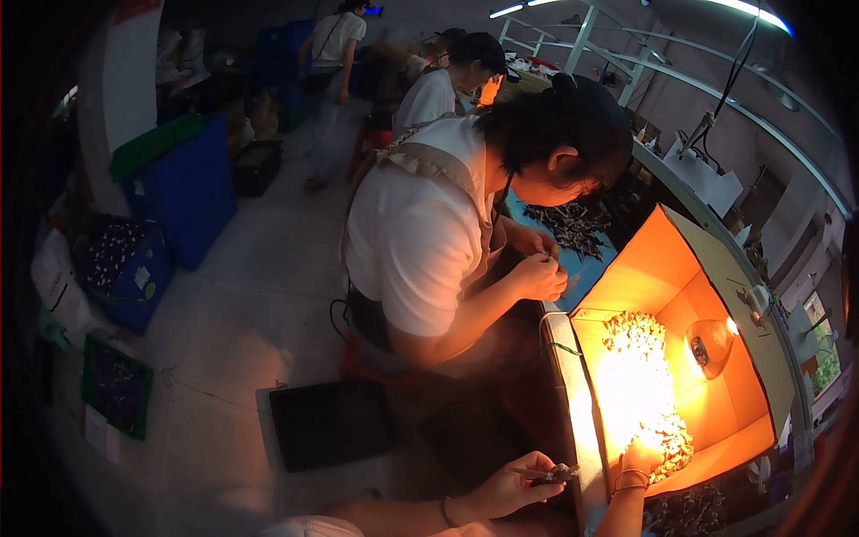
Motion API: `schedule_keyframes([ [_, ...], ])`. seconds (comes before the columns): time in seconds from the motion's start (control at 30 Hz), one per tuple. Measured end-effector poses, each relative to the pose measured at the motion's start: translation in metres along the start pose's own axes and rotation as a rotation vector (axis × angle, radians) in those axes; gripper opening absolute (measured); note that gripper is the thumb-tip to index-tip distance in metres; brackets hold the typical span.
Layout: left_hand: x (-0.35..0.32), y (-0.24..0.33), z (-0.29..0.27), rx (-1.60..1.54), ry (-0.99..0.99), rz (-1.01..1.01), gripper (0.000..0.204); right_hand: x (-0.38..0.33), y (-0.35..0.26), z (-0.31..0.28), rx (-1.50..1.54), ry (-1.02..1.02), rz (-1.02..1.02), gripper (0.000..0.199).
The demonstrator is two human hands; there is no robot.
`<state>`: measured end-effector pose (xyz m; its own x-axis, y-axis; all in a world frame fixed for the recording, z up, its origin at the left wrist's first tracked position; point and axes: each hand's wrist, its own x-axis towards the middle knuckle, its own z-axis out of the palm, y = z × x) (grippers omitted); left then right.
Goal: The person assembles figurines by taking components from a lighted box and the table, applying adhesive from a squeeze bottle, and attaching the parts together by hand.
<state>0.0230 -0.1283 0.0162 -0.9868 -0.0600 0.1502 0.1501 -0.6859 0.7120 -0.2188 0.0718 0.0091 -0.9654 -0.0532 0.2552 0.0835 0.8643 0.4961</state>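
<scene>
I see a small dark piece (558, 475) pinched in the left hand (512, 488), fingertips nearly together, beside the edge of the table (577, 398). The right hand (638, 459) is at a glowing pile (640, 376) inside a cardboard box (729, 437); glare hides its grip. A bulb (708, 349) shines alongside.

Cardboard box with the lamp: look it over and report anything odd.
The lit bulb is inside the open cardboard box, near the heaped small pieces where the right hand is. Its glare whitens part of the heap, an unusual, possibly hot arrangement. No clear damage shows.
</scene>
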Motion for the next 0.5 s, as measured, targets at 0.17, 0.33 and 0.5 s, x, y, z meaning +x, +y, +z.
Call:
schedule_keyframes([
  [0.17, 0.004, -0.013, -0.004, -0.037, -0.007, 0.008, 0.021, 0.001, -0.004, -0.003, 0.031, 0.104, 0.042, 0.015],
  [0.33, 0.003, -0.01, 0.0, 0.005, 0.021, 0.006, 0.02, 0.006, 0.005, -0.001, 0.077, 0.204, 0.078, 0.014],
  [0.5, 0.006, -0.017, -0.004, 0.107, 0.025, 0.009, 0.021, 0.013, 0.009, -0.003, 0.117, 0.255, -0.004, 0.013],
])
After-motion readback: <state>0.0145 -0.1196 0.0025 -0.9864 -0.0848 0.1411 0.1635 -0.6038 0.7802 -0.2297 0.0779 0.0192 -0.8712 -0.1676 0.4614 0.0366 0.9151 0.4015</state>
